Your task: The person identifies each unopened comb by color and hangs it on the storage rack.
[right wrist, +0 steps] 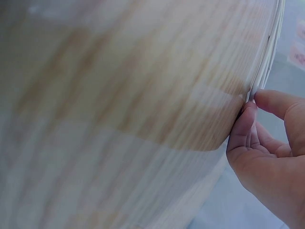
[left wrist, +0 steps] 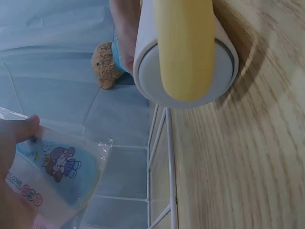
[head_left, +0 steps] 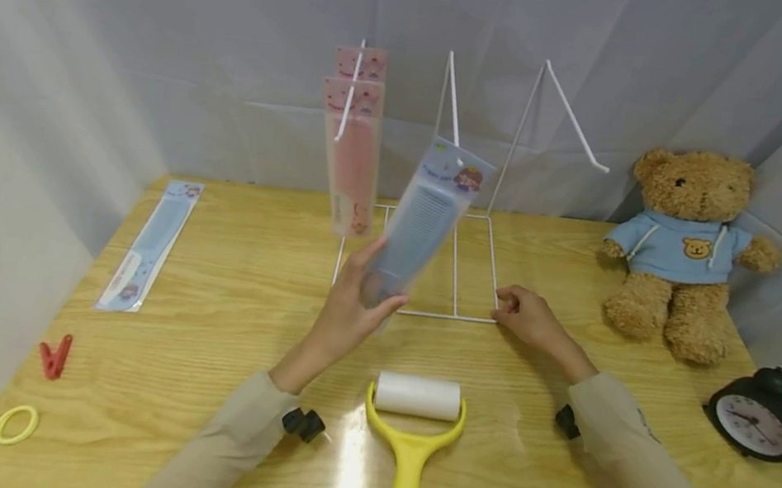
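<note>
My left hand [head_left: 345, 304] grips the lower end of a blue comb in a clear packet [head_left: 419, 227], thumb on one side and fingers on the other. The packet leans to the right, its holed top edge right at the tip of the white rack's middle prong [head_left: 453, 107]. In the left wrist view, the packet [left wrist: 62, 171] shows a cartoon girl. With thumb and fingers, my right hand [head_left: 531, 318] pinches the near right corner of the white wire rack [head_left: 457, 274]. Two pink comb packets [head_left: 353, 164] hang on the left prong.
Another blue comb packet [head_left: 152, 244] lies at the left. A yellow-handled roller [head_left: 411, 447] is in front of the rack. The teddy bear [head_left: 686, 252] and black alarm clock [head_left: 760, 421] stand at right. A red clip [head_left: 54, 355] and yellow ring [head_left: 16, 425] lie front left.
</note>
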`<state>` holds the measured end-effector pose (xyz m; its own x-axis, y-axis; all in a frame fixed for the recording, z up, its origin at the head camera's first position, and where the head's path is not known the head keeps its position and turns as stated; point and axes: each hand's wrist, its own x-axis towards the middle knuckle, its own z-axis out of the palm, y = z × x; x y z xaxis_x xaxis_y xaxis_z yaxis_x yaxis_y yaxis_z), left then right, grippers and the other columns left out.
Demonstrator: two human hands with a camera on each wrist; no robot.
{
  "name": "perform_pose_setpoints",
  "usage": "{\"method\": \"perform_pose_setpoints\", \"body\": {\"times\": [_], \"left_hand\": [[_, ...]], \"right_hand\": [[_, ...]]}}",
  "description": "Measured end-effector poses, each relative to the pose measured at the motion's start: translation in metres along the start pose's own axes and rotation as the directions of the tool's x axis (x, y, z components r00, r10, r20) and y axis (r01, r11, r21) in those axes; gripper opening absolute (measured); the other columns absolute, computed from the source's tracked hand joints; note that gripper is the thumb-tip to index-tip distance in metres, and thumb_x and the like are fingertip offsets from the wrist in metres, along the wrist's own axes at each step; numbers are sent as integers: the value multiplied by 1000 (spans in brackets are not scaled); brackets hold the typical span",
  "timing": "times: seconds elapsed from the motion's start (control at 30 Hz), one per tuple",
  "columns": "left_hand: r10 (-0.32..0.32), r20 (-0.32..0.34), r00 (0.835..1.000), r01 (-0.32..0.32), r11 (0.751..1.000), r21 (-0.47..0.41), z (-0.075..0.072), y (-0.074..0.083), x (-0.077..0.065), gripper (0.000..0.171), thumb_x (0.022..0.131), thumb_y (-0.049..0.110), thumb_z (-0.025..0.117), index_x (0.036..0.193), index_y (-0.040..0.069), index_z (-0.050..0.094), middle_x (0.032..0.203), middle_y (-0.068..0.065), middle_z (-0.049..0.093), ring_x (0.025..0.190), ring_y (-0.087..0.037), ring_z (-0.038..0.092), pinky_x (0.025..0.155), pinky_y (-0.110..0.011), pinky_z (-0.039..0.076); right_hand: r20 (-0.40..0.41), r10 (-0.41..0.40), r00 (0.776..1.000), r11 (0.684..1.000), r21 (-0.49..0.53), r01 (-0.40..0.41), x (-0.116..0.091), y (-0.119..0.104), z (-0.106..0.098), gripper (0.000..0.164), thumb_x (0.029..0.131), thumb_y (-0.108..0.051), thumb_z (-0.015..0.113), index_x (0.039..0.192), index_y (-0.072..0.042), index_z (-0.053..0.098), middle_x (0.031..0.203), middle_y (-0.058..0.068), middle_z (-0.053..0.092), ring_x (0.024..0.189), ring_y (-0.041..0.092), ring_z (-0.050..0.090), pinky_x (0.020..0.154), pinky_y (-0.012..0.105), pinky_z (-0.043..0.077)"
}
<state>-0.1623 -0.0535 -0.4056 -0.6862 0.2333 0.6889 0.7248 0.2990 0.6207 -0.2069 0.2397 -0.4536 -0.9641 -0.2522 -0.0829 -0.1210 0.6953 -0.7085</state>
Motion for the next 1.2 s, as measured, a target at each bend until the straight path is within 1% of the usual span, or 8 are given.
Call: {"method": "perform_pose_setpoints", "body": {"times": [0.07,0.17,0.27,0.37,0.6,0.73,0.87,1.2], "left_hand": [[-29,7,1000,29,1000,-5,1,-1,-1,85,73,-5,77,140,5,26,128,-30,43,111,-46,51,88,-53,51],[-115,25,993,116,993,-27,3,-1,0,81,76,-2,75,141,3,27,132,-30,41,113,-46,50,88,-56,50],[-216,48,975,219,974,-59,7,-1,3,79,80,3,73,143,5,26,135,-30,40,114,-46,49,87,-58,50],[-268,63,961,273,958,-85,12,-3,8,78,82,5,72,144,8,24,131,-30,43,111,-45,51,84,-56,51],[-323,50,945,327,934,-143,29,-13,19,75,85,5,70,142,10,22,115,-29,47,101,-40,54,77,-48,54],[-367,57,928,371,905,-209,37,-19,26,68,91,7,63,143,13,20,117,-29,48,101,-40,55,76,-48,54],[-384,76,920,390,880,-273,42,-25,34,64,94,7,57,145,15,19,121,-30,46,103,-43,55,78,-49,55],[-383,55,922,383,880,-281,49,-43,53,63,94,5,57,145,15,21,115,-27,49,98,-39,56,80,-46,55]], "right_hand": [[-1,1,1000,1000,-6,-1,0,-1,0,40,89,-5,62,122,16,51,85,13,57,79,22,53,71,32,46],[-5,-2,1000,1000,-7,2,0,-1,0,40,89,-4,62,121,17,51,85,13,57,79,22,53,70,32,45],[-13,-5,1000,1000,-5,5,0,-1,0,40,88,-4,62,120,17,51,84,12,56,78,21,52,69,30,45],[-17,-4,1000,1000,-2,4,0,0,0,39,87,-4,62,119,17,52,83,11,56,77,20,51,68,28,44],[-19,3,1000,1000,0,-3,0,1,1,39,88,-4,62,119,17,52,82,11,56,76,19,51,68,27,43],[-10,6,1000,1000,4,-6,0,0,2,40,88,-4,62,120,17,51,83,11,56,77,20,51,69,29,44],[-9,5,1000,1000,3,-5,-1,0,3,40,88,-4,62,120,17,51,83,11,56,77,20,51,69,29,44],[-15,0,1000,1000,3,0,-1,-1,2,38,88,-4,62,119,16,52,82,10,55,76,19,50,69,29,43]]}}
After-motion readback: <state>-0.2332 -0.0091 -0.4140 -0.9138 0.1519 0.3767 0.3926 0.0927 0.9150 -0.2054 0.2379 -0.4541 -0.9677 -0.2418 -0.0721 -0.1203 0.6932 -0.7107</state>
